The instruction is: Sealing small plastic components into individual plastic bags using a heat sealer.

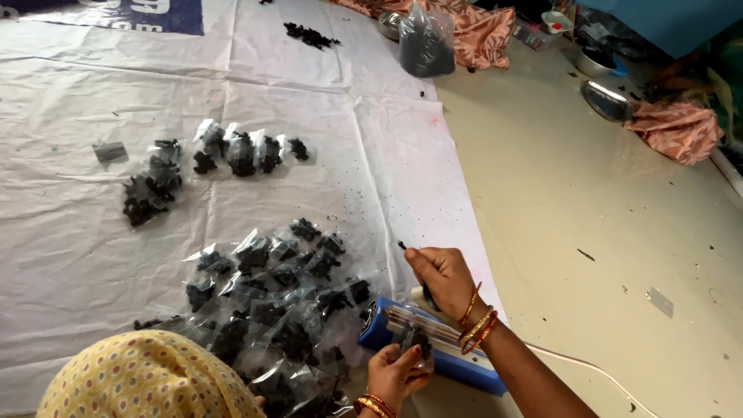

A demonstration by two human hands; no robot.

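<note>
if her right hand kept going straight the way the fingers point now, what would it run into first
The right hand rests on the blue sealer's bar, fingertips pinching a small dark bit and pointing up-left. Straight on, it would probably meet the nearest small bags of black pieces on the white sheet; depth is unclear.

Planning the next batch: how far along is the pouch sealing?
Done: a pile of filled pouches and a smaller row. In hand: left hand holds a pouch at the blue sealer, right hand on its handle. Left: loose black pieces and a full bag.
</note>
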